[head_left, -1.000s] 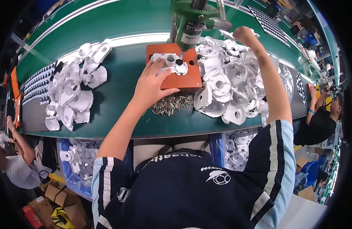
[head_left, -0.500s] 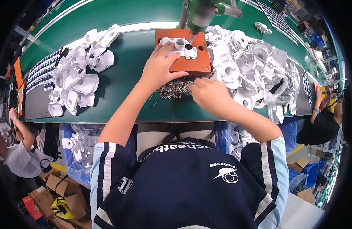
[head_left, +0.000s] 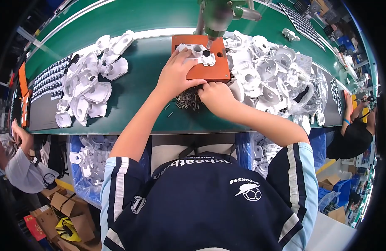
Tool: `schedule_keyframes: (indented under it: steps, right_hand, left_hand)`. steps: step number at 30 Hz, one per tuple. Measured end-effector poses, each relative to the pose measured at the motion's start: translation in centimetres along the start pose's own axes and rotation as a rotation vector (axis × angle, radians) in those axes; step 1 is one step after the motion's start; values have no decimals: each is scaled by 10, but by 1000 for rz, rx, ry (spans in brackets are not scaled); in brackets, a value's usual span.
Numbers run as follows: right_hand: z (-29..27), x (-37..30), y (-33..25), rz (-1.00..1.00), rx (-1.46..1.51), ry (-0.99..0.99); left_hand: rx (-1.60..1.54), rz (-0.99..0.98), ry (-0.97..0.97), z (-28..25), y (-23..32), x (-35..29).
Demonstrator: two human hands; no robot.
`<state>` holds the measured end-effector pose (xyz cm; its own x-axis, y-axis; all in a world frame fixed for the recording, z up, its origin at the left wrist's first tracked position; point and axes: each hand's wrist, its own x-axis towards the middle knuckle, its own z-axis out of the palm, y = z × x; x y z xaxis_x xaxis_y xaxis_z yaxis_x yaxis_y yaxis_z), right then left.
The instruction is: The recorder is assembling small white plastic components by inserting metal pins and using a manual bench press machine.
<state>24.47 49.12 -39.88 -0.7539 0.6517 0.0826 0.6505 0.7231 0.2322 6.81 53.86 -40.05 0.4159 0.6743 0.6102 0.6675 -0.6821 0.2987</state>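
Note:
A white plastic housing with a round collar and a black round spot lies on an orange block. My left hand grips the housing's left end with its fingertips, the thumb stretched along the block's near side. The narrow tip of a green press comes down close above the black spot. Fingers bent together, my right hand is at the block's near edge, above a pile of small metal pins. What its fingertips hold, if anything, is hidden.
White plastic parts are heaped right of the block and at the left. Small dark pieces stand in rows on a mat. Blue-lined bins hold more white parts below the bench edge. Other people work at both sides.
My right hand has moved slightly left and up, from the right of the pins to the block's near edge. My left hand stays on the housing.

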Motion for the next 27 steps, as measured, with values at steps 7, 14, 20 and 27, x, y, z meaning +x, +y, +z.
schedule_keyframes:
  steps: [7, 14, 20, 27]
  right_hand:
    - [-39, -5, 17, 72, 402, 63]
    - [-65, 5, 74, 326, 950, 104]
    - [-55, 24, 102, 476, 1112, -6]
    - [-32, 38, 124, 433, 1181, -24]
  left_hand:
    - [5, -1, -11, 0, -1, 1]
    - [-12, -16, -27, 0, 0, -1]
    - [-24, -1, -19, -3, 3, 0]
    - [-31, -3, 12, -1, 2, 0]
